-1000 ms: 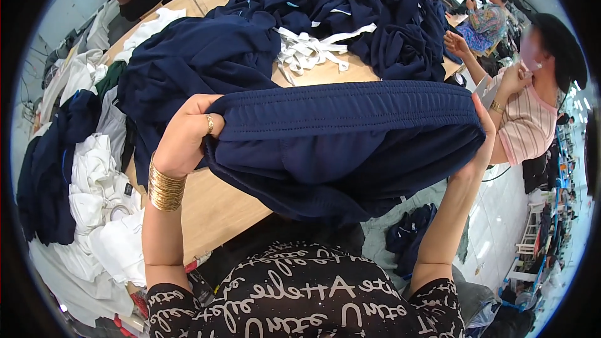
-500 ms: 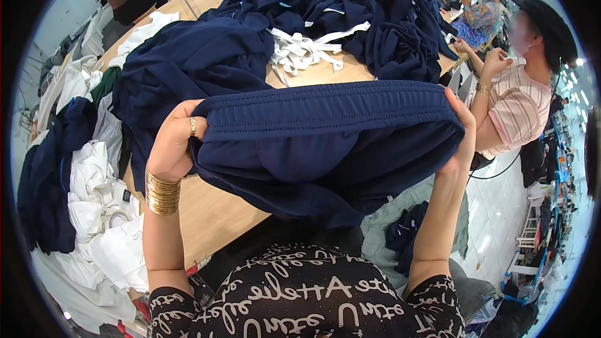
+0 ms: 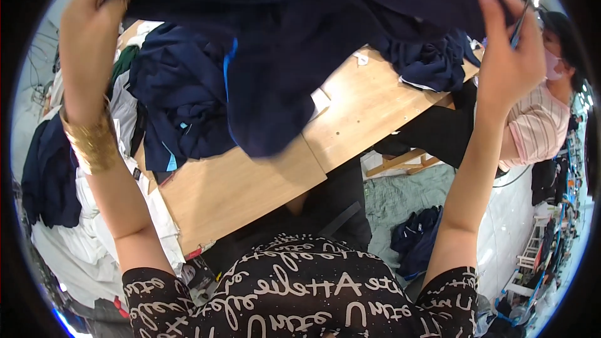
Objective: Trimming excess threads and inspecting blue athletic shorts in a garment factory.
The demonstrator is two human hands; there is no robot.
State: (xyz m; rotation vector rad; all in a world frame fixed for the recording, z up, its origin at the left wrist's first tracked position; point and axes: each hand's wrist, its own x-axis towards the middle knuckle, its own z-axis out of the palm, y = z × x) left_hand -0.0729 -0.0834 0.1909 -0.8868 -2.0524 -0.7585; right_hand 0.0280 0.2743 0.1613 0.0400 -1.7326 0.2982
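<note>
Raised high at the far edge of the view, a navy pair of elastic-waist pants is stretched between my two hands, with one part hanging down over the table. A light blue strip shows along the hanging part's edge. My left hand, with gold bangles at the wrist, is closed on the left end of the cloth, its fingertips partly cut off by the frame. My right hand is closed at the right end, somewhat blurred. A thin dark metal tool, like thread snips, shows at its fingers.
Below lies a wooden table. Navy garments are heaped on its left and far right. White cloth lies along the left side. A co-worker in a striped top is at the right, near a wooden stool.
Both my hands have lifted the pants up and away from me, spreading farther apart. More of the tabletop shows beneath. The snips now show at my right hand.
</note>
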